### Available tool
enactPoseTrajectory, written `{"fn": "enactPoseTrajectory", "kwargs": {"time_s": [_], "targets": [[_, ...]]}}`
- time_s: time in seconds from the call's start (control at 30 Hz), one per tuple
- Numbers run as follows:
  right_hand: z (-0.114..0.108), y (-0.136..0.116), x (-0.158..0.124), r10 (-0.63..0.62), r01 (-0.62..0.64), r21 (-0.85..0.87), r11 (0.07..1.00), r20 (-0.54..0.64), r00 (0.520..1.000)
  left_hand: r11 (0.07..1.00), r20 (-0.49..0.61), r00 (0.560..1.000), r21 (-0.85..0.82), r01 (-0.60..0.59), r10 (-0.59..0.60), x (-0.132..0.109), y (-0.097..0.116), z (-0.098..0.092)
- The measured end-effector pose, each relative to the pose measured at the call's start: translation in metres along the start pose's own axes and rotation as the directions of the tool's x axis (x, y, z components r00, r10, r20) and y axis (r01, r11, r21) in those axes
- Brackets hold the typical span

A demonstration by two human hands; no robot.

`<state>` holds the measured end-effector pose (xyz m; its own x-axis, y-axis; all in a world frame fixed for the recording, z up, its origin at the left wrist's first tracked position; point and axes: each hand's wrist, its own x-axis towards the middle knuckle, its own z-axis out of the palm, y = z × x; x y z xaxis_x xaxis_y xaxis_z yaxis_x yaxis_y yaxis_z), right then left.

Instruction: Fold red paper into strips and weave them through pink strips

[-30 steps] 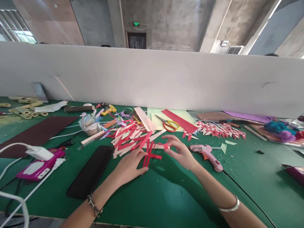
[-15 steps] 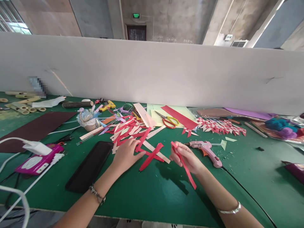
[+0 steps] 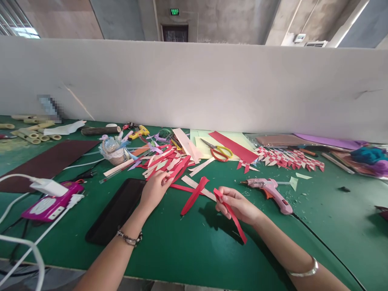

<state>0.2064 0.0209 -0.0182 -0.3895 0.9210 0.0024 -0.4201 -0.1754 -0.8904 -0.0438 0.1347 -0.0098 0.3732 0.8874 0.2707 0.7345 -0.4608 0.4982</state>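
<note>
My right hand (image 3: 235, 203) is closed around a red paper strip (image 3: 235, 218) that hangs down and to the right above the green table (image 3: 188, 250). My left hand (image 3: 155, 188) rests on the near edge of a pile of red and pale pink paper strips (image 3: 169, 165), its fingers curled on a strip there. Between the two hands lie crossed red and pink strips (image 3: 195, 194) flat on the table.
A pink glue gun (image 3: 269, 190) lies right of my right hand. Red-handled scissors (image 3: 220, 151) sit on yellow paper behind. A black phone (image 3: 117, 210) lies left of my left arm. Woven red-and-white pieces (image 3: 287, 158), a magenta device (image 3: 50, 204) with white cables, a white partition behind.
My right hand lifted a red strip from the pile and drew it toward me. My left hand slid from the crossed strips up to the pile's edge.
</note>
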Motion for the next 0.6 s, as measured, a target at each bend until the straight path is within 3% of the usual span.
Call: {"fn": "enactPoseTrajectory", "kwargs": {"time_s": [0.13,0.27,0.37,0.6], "targets": [[-0.003,-0.004,-0.001,-0.056,0.055,-0.011,0.998,-0.082,0.995,0.984,-0.165,0.986,-0.18,-0.011,-0.019,-0.001,0.005,-0.007],[-0.004,-0.007,-0.002,-0.088,0.087,-0.013,0.996,-0.161,0.983,0.901,-0.267,0.959,-0.432,-0.027,-0.099,-0.005,0.011,-0.013],[-0.004,-0.007,-0.002,-0.09,0.09,-0.006,0.996,-0.208,0.974,0.913,-0.311,0.947,-0.404,-0.058,-0.078,-0.007,0.014,-0.013],[-0.001,-0.008,0.0,-0.08,0.071,-0.043,0.997,-0.234,0.969,0.881,-0.292,0.956,-0.444,-0.161,0.028,-0.011,0.019,-0.013]]}}
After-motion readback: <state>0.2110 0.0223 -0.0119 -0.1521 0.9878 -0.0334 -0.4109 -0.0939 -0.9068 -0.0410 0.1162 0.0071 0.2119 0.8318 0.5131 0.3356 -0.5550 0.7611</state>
